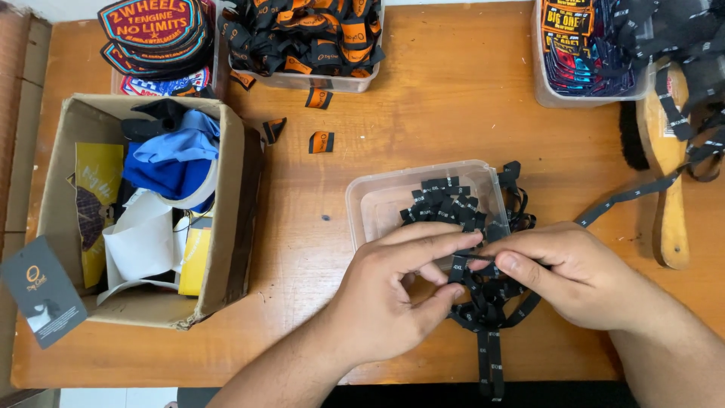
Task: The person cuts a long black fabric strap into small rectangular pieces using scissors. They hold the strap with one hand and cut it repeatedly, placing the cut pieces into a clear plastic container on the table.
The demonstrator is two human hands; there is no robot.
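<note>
Together, the left hand [393, 291] and right hand [570, 276] pinch a black label ribbon [487, 302] between closed fingertips at the table's near edge. Just beyond sits a clear plastic tub [377, 204] holding cut labels [445, 204].

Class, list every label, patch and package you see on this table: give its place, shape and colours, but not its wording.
Black label ribbon: held by left hand and right hand.
Clear tub: centre, cut black labels.
Embroidered patches: top left, stacked, navy-orange.
Black-orange labels: top centre, heaped.
Cardboard box: left, brown.
</note>
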